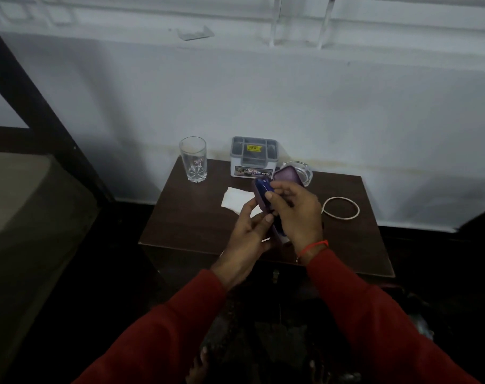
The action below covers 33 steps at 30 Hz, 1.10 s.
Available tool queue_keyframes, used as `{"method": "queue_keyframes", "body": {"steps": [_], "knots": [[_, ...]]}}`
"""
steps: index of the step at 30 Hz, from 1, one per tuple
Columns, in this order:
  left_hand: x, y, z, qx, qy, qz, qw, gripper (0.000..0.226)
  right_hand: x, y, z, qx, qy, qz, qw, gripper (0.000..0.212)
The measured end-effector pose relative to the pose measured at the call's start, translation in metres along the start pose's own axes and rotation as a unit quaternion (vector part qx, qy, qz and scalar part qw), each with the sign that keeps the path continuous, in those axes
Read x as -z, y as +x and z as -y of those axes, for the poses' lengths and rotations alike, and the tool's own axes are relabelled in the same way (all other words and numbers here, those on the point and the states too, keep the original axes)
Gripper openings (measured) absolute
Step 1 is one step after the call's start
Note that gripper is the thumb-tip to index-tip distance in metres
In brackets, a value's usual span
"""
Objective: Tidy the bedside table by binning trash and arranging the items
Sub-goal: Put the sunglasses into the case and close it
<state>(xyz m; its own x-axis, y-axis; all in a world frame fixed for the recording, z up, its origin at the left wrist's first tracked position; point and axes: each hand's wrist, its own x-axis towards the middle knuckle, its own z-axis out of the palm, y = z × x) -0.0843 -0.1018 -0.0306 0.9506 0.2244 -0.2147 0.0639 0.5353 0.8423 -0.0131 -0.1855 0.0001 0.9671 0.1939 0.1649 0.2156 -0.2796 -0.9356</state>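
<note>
At the left rear of the dark tabletop (185,217) an empty drinking glass (192,159) stands upright, clear of the work going on in the middle. Beside it, against the wall, sits a grey compartmented organiser (253,156), its open slots facing up, probably the place where small items are meant to end up. A white paper napkin (235,199) lies flat just in front of it, partly hidden by the hands; it looks like the trash yet to be binned.

Over the middle of the tabletop, the left hand (249,231) cradles a purple hinged case (263,198) from below, its grip closed around the lower half to steady it. The right hand (294,209) pinches with curled fingers at a blue item (263,187) lying in the case, apparently seating it or lifting it out; which one cannot be told. The case's long axis runs away from the person, tilted up toward the wall, with its lid (288,176) swung open to the right.

Behind the lid sits a clear glass ashtray (299,169). Farther right, a pale ring, perhaps a bangle (341,207), lies flat and apart.
</note>
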Motion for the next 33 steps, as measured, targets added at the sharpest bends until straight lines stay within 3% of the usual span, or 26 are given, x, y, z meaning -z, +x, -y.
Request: {"method": "queue_keyframes", "body": {"steps": [3,8,13,15,17,19,21,24,30,33], "knots": [[0.003,0.002,0.002,0.004,-0.003,-0.003,1.0,0.038,0.001,0.002,0.0,-0.038,0.025,0.022,0.999,0.019],[0.005,0.005,0.0,0.01,-0.011,-0.017,1.0,0.038,0.001,-0.003,0.001,0.078,-0.123,0.029,0.989,0.022],[0.015,0.011,-0.011,0.015,-0.045,-0.052,0.998,0.038,0.026,0.013,0.0,0.182,-0.168,-0.116,0.962,0.021],[0.021,0.013,-0.017,0.014,-0.064,-0.059,0.996,0.039,0.038,0.021,-0.011,0.126,-0.171,-0.115,0.97,0.022],[0.025,0.015,-0.019,0.018,-0.074,-0.059,0.995,0.039,0.04,0.02,-0.017,-0.058,-0.023,-0.004,0.998,0.027],[0.027,0.016,-0.018,0.019,-0.066,-0.059,0.996,0.04,0.036,0.012,-0.016,-0.245,0.143,0.093,0.954,0.036],[0.029,0.016,-0.017,0.014,-0.049,-0.061,0.997,0.042,0.033,0.006,-0.016,-0.29,0.222,0.129,0.922,0.035],[0.033,0.015,-0.019,0.012,-0.049,-0.067,0.997,0.048,0.029,0.003,-0.014,-0.233,0.261,0.157,0.924,0.025],[0.034,0.014,-0.024,0.006,-0.073,-0.068,0.995,0.051,0.01,-0.007,-0.011,-0.094,0.165,0.169,0.967,0.033],[0.032,0.014,-0.026,0.005,-0.064,-0.08,0.995,0.052,0.008,-0.008,-0.014,0.033,0.02,0.137,0.99,0.037]]}}
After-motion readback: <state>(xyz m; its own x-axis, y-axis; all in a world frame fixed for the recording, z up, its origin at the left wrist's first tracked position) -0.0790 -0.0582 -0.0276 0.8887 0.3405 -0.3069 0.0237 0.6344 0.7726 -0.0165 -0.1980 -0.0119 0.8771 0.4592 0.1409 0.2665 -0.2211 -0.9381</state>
